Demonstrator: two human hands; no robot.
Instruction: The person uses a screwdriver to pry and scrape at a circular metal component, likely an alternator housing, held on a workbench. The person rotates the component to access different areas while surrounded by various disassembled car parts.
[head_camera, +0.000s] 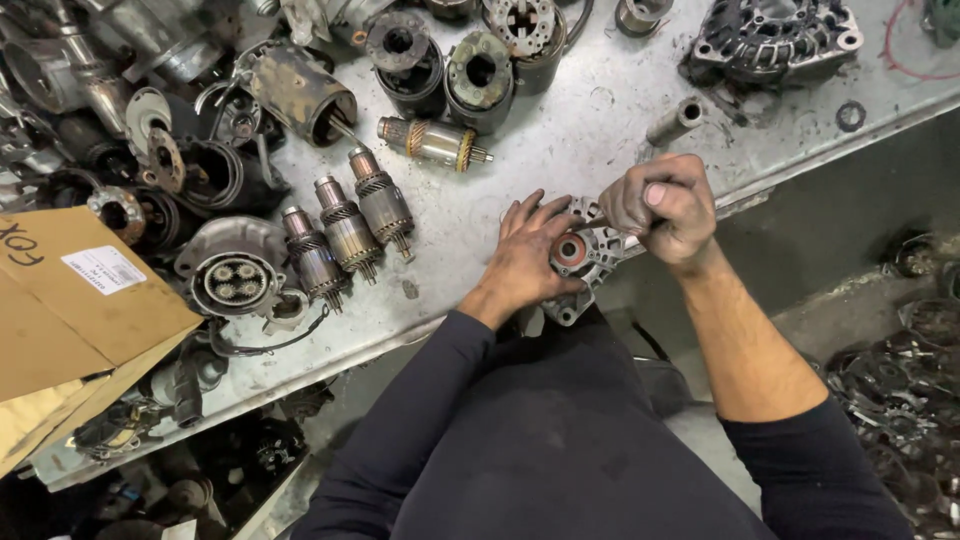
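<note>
The left hand (525, 262) is lying flat, fingers spread, pressing a cast alloy end housing (585, 260) down at the near edge of the metal workbench (590, 130). The right hand (662, 207) is fisted tight around a tool handle whose tip is hidden; I cannot tell what it is.

The housing is overhanging that edge, so a hard push is likely tipping it off, and a slipping tool is threatening the left fingers.

Counting: three upright armatures (350, 232) are standing near the workbench middle, one armature (433, 143) is lying behind them, and one gear housing (232, 270) is sitting toward the left edge.
</note>
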